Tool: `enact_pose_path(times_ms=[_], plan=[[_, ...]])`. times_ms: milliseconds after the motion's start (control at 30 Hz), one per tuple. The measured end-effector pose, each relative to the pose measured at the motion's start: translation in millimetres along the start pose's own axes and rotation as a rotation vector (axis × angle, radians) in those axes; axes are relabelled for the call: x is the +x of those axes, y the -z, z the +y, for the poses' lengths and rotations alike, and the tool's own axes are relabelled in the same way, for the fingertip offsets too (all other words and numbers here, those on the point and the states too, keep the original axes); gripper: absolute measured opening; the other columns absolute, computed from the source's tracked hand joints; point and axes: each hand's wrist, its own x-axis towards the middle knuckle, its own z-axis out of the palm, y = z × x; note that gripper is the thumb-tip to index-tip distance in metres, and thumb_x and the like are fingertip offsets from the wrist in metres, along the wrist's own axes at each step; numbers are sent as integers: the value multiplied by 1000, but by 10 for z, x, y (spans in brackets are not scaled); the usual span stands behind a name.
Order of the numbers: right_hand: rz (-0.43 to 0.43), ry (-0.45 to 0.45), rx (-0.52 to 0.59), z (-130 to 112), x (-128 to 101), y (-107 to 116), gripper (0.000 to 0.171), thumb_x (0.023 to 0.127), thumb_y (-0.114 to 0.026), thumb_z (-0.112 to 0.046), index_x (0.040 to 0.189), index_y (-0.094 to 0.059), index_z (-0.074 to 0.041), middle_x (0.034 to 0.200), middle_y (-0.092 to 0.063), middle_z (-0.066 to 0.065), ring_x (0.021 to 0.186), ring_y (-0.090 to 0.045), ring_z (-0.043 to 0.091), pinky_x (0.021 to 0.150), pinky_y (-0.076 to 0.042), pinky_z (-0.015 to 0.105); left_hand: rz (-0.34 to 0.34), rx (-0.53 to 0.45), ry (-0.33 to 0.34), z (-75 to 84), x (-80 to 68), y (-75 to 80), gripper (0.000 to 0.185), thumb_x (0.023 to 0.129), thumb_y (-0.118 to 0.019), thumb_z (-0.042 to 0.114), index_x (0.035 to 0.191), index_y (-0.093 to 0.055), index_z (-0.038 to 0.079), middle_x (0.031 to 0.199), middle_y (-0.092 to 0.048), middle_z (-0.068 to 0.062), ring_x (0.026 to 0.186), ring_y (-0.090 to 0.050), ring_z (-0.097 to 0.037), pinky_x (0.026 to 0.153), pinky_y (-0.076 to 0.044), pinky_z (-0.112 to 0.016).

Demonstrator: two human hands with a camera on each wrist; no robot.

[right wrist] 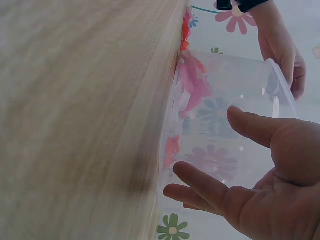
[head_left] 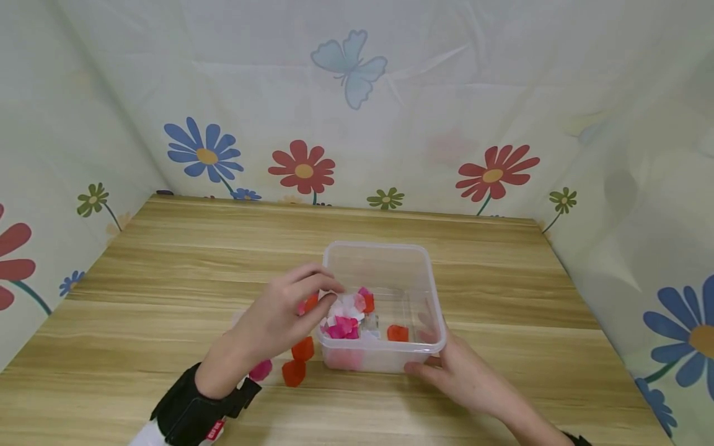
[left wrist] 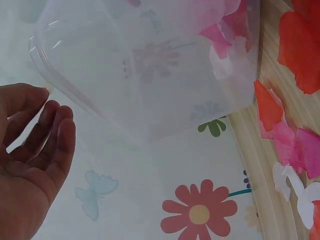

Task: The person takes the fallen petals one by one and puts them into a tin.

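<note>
My left hand hovers with relaxed fingers at the clear box's left rim, loose petals just near-left, while my right hand braces its near-right corner, fingers straight.

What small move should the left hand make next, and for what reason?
Probably the left hand should reach back to the orange petals on the table and pick one up. Its fingers hang over the clear box rim and seem to hold nothing, petals already lie inside, and the right hand steadies the box.
</note>
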Motion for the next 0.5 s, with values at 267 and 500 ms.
enact_pose_path(times_ms=[267,500], plan=[[1,27,-2,16,6,1,64,94,-77,-15,148,-46,-5,143,-54,16,110,-64,24,94,-53,30,76,87,137,-57,-11,71,19,88,-79,0,106,-73,5,102,-69,-3,88,-65,-12,75,-60,-30],[2,19,-23,10,13,1,63,94,-77,-16,148,-47,-5,146,-52,16,112,-63,23,96,-52,32,-10,196,399,-213,-62,99,14,90,-77,3,103,-73,3,96,-68,-7,83,-64,-22,73,-59,-35]])
